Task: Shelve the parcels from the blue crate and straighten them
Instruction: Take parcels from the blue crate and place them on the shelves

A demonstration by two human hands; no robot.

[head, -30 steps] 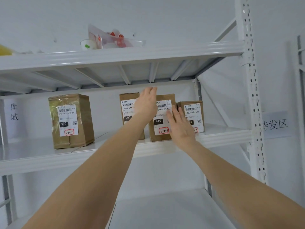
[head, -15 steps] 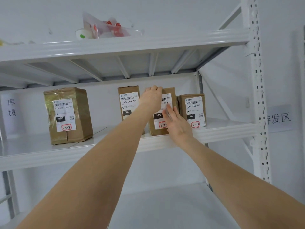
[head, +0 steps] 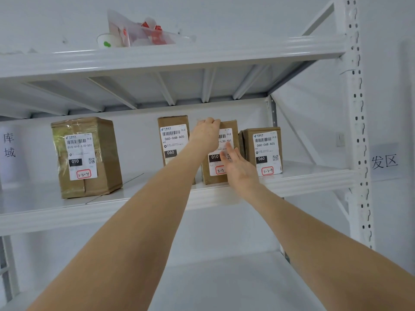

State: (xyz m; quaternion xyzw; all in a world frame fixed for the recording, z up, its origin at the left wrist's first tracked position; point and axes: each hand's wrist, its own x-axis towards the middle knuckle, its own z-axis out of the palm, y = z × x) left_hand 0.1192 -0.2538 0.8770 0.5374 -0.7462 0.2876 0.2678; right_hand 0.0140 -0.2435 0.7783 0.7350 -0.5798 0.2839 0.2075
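Middle shelf (head: 112, 209): is carrying four parcels in a row.
Left parcel (head: 86, 157): is standing well apart from the rest.
Second parcel (head: 173, 140): is standing just left of the third parcel (head: 214, 169).
Right parcel (head: 262, 151): is sitting just beside the third.
Left hand (head: 206, 133): is curling over the third parcel's top.
Right hand (head: 238, 167): is lying flat against its front.
Top shelf (head: 157, 57): is carrying a cup (head: 106, 41) left of a bag (head: 143, 32).

Middle parcel (head: 205, 177) partly behind right hand (head: 241, 171)

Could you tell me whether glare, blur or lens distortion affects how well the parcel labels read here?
In the head view, light is even and soft; the left parcel shows tape glare yet its label reads; the right hand is slightly motion-blurred and covers part of the label on the held parcel; the wide lens bows the shelf upright.
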